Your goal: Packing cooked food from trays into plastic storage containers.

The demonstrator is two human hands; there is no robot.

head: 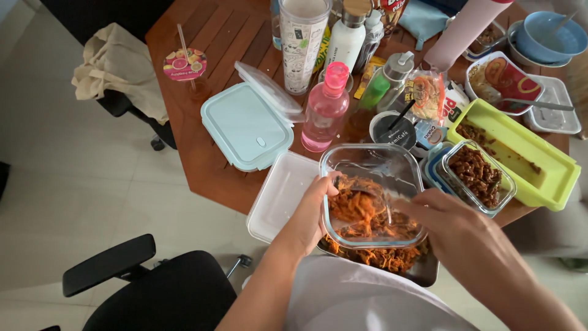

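Okay, clear square glass container (pixel 373 184) with rounded corners, tilted toward the person, holding shredded orange-brown fried food heaped at its lower side. It hangs off the near edge of the brown slatted wooden bench (pixel 214 37), directly over a metal tray (pixel 422 273) that carries more of the same shreds. Left hand (pixel 312 211) clamped on the container's left rim, thumb over the edge, fingers under. Right hand (pixel 447 220) at the container's right side, closed around a utensil reaching into the food; the utensil is mostly hidden, kind unclear. Hands are apart, container between them.

White plastic lid (pixel 278 196) lies flat at the near bench edge, just left of the left hand. Pale blue lidded lunch box (pixel 245 125) further in, left of a pink plastic bottle (pixel 324 110). Right of the container: small glass dish of dark brown food (pixel 478 175), then a lime green rectangular tray (pixel 520 153) at the right bench edge. Black office chair (pixel 159 288) on the floor, lower left.
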